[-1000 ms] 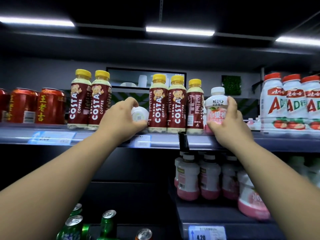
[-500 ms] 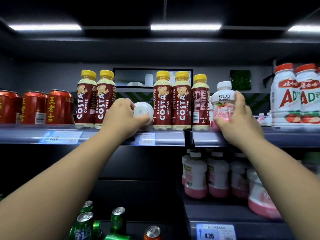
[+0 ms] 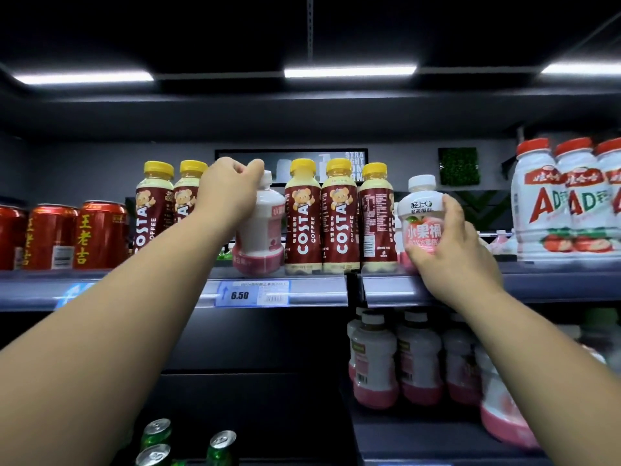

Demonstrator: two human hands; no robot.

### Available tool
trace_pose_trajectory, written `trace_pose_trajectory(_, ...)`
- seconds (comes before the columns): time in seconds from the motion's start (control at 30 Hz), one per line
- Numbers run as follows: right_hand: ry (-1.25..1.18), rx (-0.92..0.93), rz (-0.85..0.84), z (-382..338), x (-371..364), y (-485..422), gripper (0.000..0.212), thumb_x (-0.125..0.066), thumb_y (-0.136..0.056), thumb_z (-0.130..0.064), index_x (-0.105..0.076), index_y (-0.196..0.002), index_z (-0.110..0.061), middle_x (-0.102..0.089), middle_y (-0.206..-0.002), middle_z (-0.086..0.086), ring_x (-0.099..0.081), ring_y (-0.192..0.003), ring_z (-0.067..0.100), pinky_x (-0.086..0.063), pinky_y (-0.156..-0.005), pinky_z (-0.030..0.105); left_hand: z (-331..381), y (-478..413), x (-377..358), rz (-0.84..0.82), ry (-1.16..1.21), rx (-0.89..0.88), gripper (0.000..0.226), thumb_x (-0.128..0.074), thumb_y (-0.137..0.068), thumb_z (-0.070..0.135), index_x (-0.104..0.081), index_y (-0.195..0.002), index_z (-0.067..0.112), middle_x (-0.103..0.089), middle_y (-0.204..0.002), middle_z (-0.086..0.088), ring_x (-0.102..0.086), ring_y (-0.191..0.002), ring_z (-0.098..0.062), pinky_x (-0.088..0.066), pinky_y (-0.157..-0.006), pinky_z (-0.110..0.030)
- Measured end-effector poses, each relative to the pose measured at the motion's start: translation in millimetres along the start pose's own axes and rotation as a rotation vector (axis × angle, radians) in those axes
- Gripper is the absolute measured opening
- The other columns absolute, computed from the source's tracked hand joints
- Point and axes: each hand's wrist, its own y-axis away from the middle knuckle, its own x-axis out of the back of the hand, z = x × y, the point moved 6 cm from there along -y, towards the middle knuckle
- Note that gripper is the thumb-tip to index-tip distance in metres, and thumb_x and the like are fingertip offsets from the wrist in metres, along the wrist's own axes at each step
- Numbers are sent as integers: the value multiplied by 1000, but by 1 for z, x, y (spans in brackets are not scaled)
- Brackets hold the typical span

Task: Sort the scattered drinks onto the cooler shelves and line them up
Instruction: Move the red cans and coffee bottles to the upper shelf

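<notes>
Head view looks up at a dark cooler's top shelf (image 3: 302, 290). Left hand (image 3: 228, 193) wraps the neck and shoulder of a white-and-pink bottle (image 3: 260, 237), which stands upright in the gap between two Costa bottles (image 3: 168, 210) on its left and three Costa bottles (image 3: 339, 216) on its right. Right hand (image 3: 450, 243) grips a peach bottle (image 3: 421, 213) around its lower body; it stands at the shelf's near edge, just right of the third Costa bottle. Red cans (image 3: 77, 235) sit at far left, AD bottles (image 3: 568, 203) at far right. A price tag (image 3: 253, 293) reads 6.50 on the shelf lip. Below right, pink bottles (image 3: 396, 358) crowd a lower shelf; green cans (image 3: 158, 438) show bottom left.
</notes>
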Motion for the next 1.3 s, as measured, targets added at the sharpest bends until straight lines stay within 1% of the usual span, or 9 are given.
trace_pose_trajectory(0.1, 4, 1, -6, 0, 0, 1, 86, -56, -92, -52, -3, -156, -29, -36, -151, 16, -47, -129, 39, -40, -99, 46, -22, 15, -14, -118, 76, 35, 49, -69, -83, 49, -51, -115, 16, -58, -99, -2, -56, -88, -21, -49, -76, -36)
trace_pose_trajectory(0.2, 1, -7, -15, 0, 1, -1, 89, -58, -90, -55, -3, -155, -28, -38, -148, 18, -48, -127, 40, -41, -98, 46, -43, 36, -27, -265, 26, 18, 72, -77, -77, 29, -36, -136, 22, -58, -116, -7, -60, -97, -22, -52, -81, -37)
trace_pose_trajectory(0.37, -24, -68, -80, 0, 4, -18, 108, -74, -76, -57, -10, -154, -20, -48, -142, 20, -52, -123, 40, -43, -96, 44, -48, 44, -27, -190, -166, -42, 90, -81, -69, 37, -29, -141, 28, -41, -121, -4, -47, -104, -21, -41, -95, -38)
trace_pose_trajectory(0.57, -51, -65, -107, 6, 0, -13, 97, -64, -85, -51, -3, -156, -23, -48, -147, 14, -53, -124, 38, -44, -95, 44, -53, 41, -30, -273, -86, -12, 91, -69, -80, 25, -12, -151, 30, -53, -122, -9, -56, -103, -29, -46, -91, -40)
trace_pose_trajectory(0.7, -77, -49, -79, 8, 4, -10, 104, -73, -74, -63, -16, -150, -21, -49, -147, 13, -52, -127, 35, -43, -98, 43, -54, 42, -26, -191, -144, -28, 104, -82, -73, 42, -15, -151, 30, -45, -143, -14, -49, -123, -30, -39, -103, -42)
trace_pose_trajectory(0.83, -72, -36, -86, 9, 5, -8, 98, -73, -79, -58, -16, -149, -20, -54, -140, 14, -55, -121, 37, -45, -93, 43, -53, 43, -32, -268, -102, -44, 102, -76, -79, 31, -7, -154, 31, -50, -137, -11, -51, -109, -24, -39, -93, -36)
trace_pose_trajectory(1.07, -60, -55, -67, 12, 6, -8, 98, -71, -79, -55, -12, -151, -24, -56, -138, 15, -56, -119, 38, -46, -92, 44, -55, 43, -30, -253, -57, -42, 109, -82, -74, 36, -7, -153, 34, -44, -146, -10, -49, -121, -24, -38, -98, -36)
trace_pose_trajectory(1.2, -35, -38, -75, 10, 3, -7, 103, -73, -75, -62, -14, -150, -25, -58, -137, 14, -57, -117, 37, -48, -91, 46, -57, 45, -27, -244, -42, -43, 109, -81, -68, 45, -9, -150, 40, -42, -148, -10, -47, -128, -26, -37, -110, -46)
trace_pose_trajectory(1.3, -18, -36, -76, 10, 3, -8, 104, -72, -75, -64, -12, -151, -26, -58, -136, 13, -58, -116, 37, -48, -90, 45, -56, 47, -25, -232, -71, -35, 104, -72, -62, 53, -12, -146, 43, -43, -143, -9, -48, -125, -28, -40, -107, -50)
